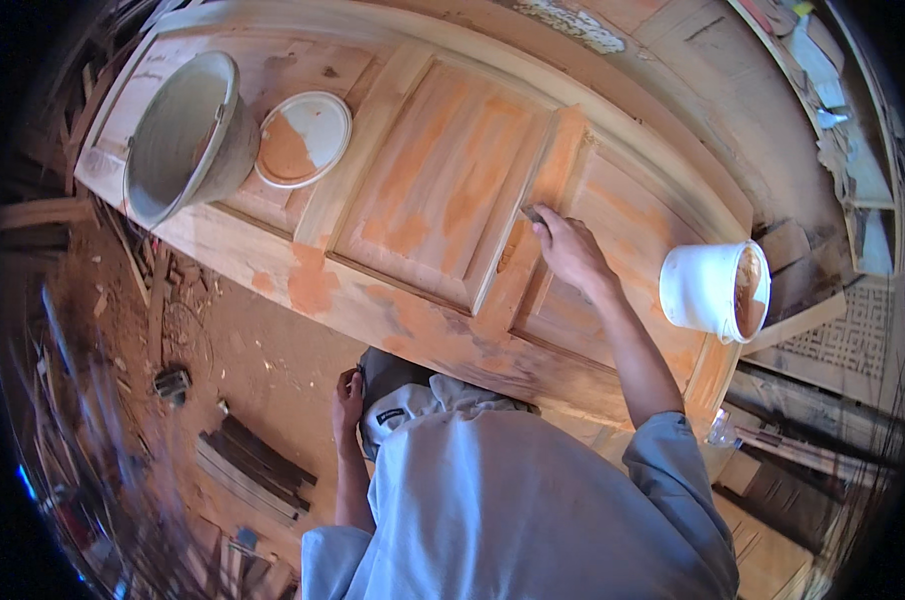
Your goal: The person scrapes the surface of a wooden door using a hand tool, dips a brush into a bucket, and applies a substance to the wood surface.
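A pale panelled wooden door (443, 190), lying flat, bears uneven streaks of orange-brown filler across its raised rectangular panels. A large grey bucket (188, 135) lies tipped at its far left end beside a round white lid (305, 138) smeared orange. A white plastic tub (715, 290) of brown paste stands at right. My right hand (570, 250) pinches a small dark scraper (532, 213) against the central stile. My left hand (349, 398) hangs at my hip, fingers loosely curled.

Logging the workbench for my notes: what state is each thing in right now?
Wooden door: lying flat, patchily smeared orange.
Grey bucket: tipped on its side, open.
Lid: off, smeared orange.
White bucket: open, orange-brown inside.
Right hand: pressing a small tool on the door.
Left hand: lowered, apparently empty.
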A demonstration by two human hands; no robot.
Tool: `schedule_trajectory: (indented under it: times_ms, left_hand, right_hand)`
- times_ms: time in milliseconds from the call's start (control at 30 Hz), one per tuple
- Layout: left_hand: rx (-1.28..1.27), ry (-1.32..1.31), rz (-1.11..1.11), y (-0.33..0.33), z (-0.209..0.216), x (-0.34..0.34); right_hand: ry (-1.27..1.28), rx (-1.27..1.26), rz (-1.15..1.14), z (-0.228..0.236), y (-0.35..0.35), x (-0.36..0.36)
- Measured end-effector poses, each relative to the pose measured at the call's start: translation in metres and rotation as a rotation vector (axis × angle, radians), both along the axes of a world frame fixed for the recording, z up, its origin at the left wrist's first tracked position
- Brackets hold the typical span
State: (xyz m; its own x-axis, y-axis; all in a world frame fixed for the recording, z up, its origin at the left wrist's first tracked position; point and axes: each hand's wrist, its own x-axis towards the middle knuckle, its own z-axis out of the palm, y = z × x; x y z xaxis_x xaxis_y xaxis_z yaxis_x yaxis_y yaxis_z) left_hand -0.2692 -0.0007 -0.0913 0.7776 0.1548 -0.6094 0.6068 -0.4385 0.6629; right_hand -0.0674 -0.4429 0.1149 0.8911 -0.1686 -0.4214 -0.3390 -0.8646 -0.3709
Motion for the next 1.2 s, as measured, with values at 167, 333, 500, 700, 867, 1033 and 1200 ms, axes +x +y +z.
schedule_trajectory:
  times_ms: [167,333,500,700,867,1033,1200]
  left_hand:
    - [-0.104,-0.118,0.010,0.037,0.002,0.039]
    - [-0.201,-0.021,0.013,0.120,-0.026,0.025]
    - [-0.031,0.135,0.011,0.221,-0.062,0.024]
    - [-0.094,0.086,0.160,0.271,-0.069,0.057]
    - [-0.087,0.034,0.173,0.273,-0.051,0.071]
    - [-0.155,-0.124,0.333,0.256,-0.014,0.082]
    - [-0.176,-0.360,0.433,0.187,0.106,0.160]
  right_hand:
    - [0.131,-0.053,-0.097,0.000,0.035,0.002]
    - [0.208,-0.116,-0.089,0.013,0.054,-0.004]
    - [0.263,-0.120,-0.096,0.023,0.079,-0.013]
    - [0.293,-0.121,-0.062,0.019,0.091,-0.038]
    - [0.404,0.239,-0.080,0.057,0.117,-0.077]
    - [-0.105,1.194,-0.842,0.055,0.124,-0.152]
    - [-0.289,1.778,-0.995,0.002,0.136,-0.184]
